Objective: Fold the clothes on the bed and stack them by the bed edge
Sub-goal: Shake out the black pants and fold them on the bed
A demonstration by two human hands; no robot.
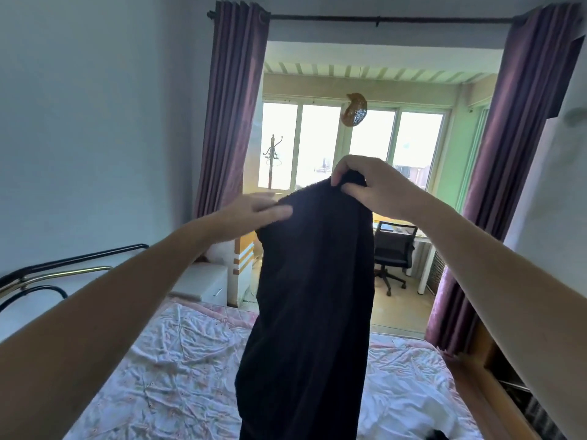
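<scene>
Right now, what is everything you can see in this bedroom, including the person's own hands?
Dark knitted garment: one, black, held up in the air above the bed.
Bed with wrinkled floral sheet: one, white and pink, below the garment.
Metal bed frame rail: one, black and brass, far left.
Long curtains: two, purple, either side of the opening.
Swivel office chair: one, black, at a white desk beyond the bed.
Coat stand: one, dark, by the windows.
Left hand: one, blurred, flat against the garment's upper edge.
Right hand: one, pinching the garment's top.

Head-height view, forward across bed (178, 369), near hands (371, 185)
</scene>
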